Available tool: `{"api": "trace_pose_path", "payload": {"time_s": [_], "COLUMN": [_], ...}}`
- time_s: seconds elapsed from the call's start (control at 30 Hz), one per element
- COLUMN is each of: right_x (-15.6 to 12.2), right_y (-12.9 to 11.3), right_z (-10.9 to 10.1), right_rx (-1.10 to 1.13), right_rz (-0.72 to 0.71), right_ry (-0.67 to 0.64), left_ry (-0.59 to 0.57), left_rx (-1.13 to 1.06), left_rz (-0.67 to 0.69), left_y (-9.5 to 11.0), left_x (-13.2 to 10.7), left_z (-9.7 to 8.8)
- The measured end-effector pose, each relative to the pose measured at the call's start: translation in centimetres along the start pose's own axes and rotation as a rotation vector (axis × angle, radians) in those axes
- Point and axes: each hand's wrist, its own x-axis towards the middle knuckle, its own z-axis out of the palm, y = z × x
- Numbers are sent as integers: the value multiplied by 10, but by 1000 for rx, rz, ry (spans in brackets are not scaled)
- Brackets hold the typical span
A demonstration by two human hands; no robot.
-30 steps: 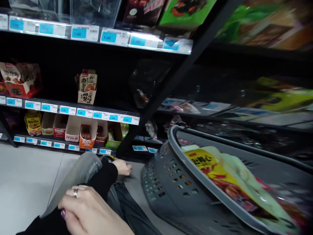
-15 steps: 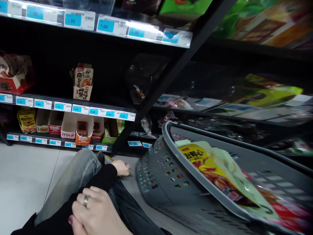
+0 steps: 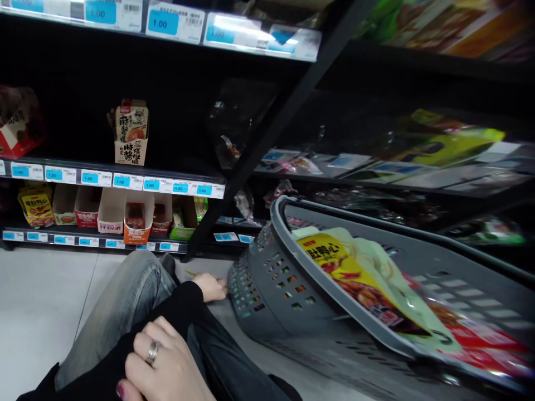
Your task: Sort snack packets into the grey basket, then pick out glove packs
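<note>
My left hand (image 3: 210, 287), in a black sleeve (image 3: 186, 306), is down by the near end of a grey shopping basket (image 3: 284, 312). Its fingers are closed; a thin yellow strip (image 3: 191, 273) shows beside them, but what it belongs to is unclear. Fingertips overlap the basket's perforated wall in view; contact cannot be told. Lower in the picture, my right hand (image 3: 163, 362), with a ring, lies over the black sleeve, fingers curled and their undersides hidden. Inside the basket are a yellow food packet (image 3: 355, 284), a pale green packet (image 3: 380, 267) and red packets (image 3: 480, 334).
Dark shelves with price labels (image 3: 127, 181) stand ahead. They hold a beige box of sachets (image 3: 131, 133), a red box (image 3: 19, 128), yellow packets (image 3: 36, 207) and an orange box (image 3: 137, 223). A bent jeans knee (image 3: 134, 289) is beside the sleeve, above grey floor tiles (image 3: 37, 301).
The view has shifted slightly, so the shelves and basket sit further left and higher. My left hand is a little closer to the basket. My right hand stays over the sleeve.
</note>
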Motion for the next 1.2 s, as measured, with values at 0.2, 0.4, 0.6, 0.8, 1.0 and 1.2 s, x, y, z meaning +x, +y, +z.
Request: {"api": "trace_pose_path", "payload": {"time_s": [0.2, 0.4, 0.6, 0.8, 1.0, 1.2], "right_x": [-3, -15, -41, -59, -59, -62], "right_y": [-3, 12, 69, 91, 71, 68], "right_z": [8, 20, -28, -49, -56, -59], "right_rx": [-8, -98, -249, 619, 707, 731], "right_rz": [96, 205, 768, 1087, 1071, 1042], "right_ry": [-241, -201, 369, 480, 596, 620], "left_ry": [162, 424, 593, 602, 473, 513], "left_rx": [-260, -647, -1051, -1393, -1447, -1420], "left_rz": [-157, -341, -311, -309, -309, -331], "left_y": [10, 11, 9, 48, 68, 71], "left_x": [-1, -5, -65, -132, -145, -146], "left_z": [-2, -28, -80, -119, -134, -134]}}
